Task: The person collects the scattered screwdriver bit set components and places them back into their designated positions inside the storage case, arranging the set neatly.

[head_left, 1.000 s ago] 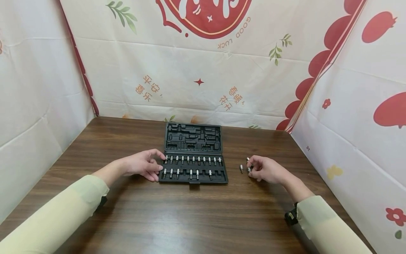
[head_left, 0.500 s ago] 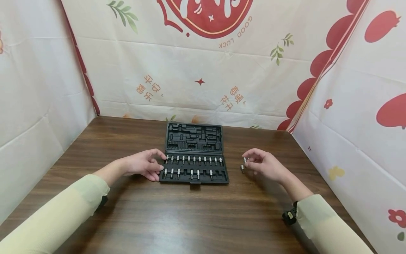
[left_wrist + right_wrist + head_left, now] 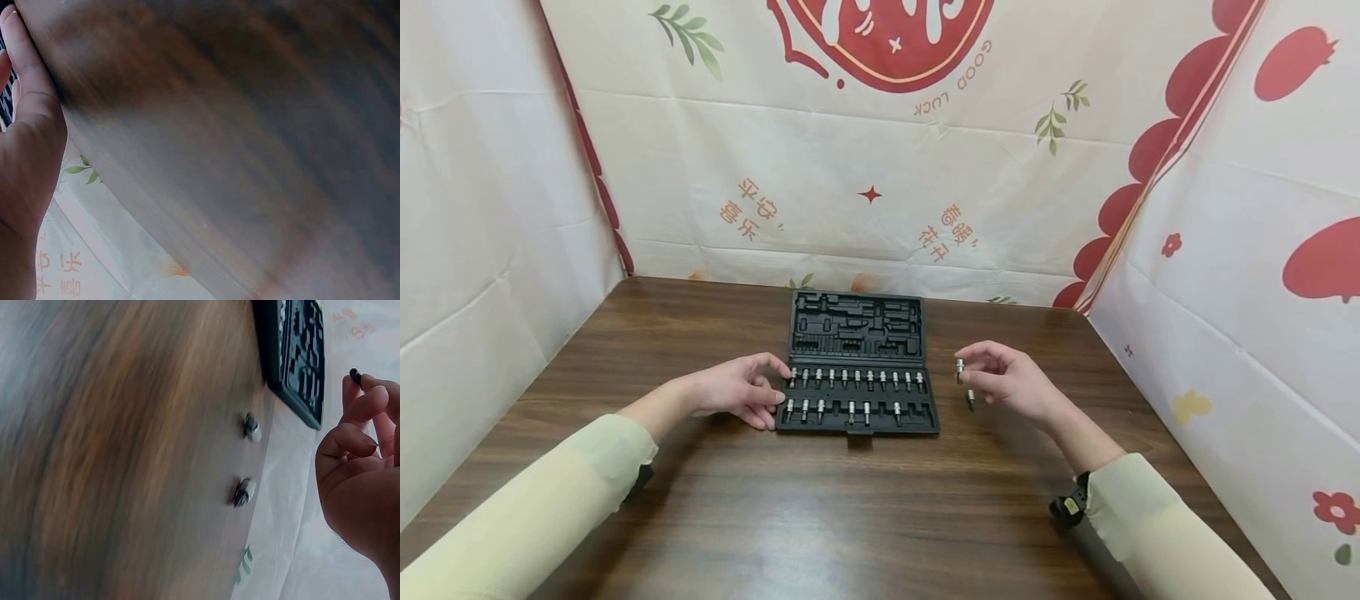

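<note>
An open black tool case (image 3: 857, 333) lies in the middle of the wooden table (image 3: 850, 517), with two rows of silver bit sockets (image 3: 856, 379) in its near half. My left hand (image 3: 775, 387) rests against the case's left edge with relaxed fingers (image 3: 25, 69). Just right of the case and a little above the table, my right hand (image 3: 964, 362) pinches one bit socket (image 3: 959, 367) between thumb and fingers; its dark tip (image 3: 355, 376) shows in the right wrist view. Two loose bits (image 3: 252, 427) (image 3: 243, 491) lie on the table beneath that hand; the head view shows one (image 3: 970, 399).
Printed cloth walls (image 3: 880, 167) close the table in at the back and on both sides. The case's far half (image 3: 856, 325) is moulded slots with no tools in them. Bare wood lies in front of the case.
My right hand has picked one bit up from the loose group and carried it left and upward toward the case. The left hand and the case have not moved.
</note>
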Demonstrator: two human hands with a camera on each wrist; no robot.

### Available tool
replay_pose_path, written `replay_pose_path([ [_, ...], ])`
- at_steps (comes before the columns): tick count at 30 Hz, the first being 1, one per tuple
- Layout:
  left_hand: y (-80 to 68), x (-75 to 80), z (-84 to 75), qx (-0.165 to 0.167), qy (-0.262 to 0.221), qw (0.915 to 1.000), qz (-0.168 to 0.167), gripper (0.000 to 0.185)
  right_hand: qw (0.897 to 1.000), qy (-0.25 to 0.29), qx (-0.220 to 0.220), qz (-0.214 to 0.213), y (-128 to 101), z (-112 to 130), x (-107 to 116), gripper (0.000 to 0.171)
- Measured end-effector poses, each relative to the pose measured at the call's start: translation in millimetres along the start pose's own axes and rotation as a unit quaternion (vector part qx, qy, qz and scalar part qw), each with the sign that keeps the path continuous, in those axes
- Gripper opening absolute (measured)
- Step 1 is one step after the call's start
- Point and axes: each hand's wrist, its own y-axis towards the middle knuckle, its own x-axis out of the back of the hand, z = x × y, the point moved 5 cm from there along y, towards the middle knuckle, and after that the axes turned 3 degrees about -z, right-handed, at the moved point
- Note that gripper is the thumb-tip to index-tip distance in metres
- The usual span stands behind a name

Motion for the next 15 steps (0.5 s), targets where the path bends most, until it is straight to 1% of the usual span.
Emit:
replay_pose_path([
  [9, 0.5, 0.5, 1.3, 0.000, 0.001, 1.0000, -0.001, 0.052, 0.999, 0.034, 0.009, 0.016, 6.1, 14.7, -20.8, 0.033],
  [15, 0.5, -0.1, 1.0, -0.001, 0.000, 1.0000, -0.001, 0.052, 0.999, 0.042, 0.007, 0.032, 11.0, 24.1, -37.2, 0.039],
])
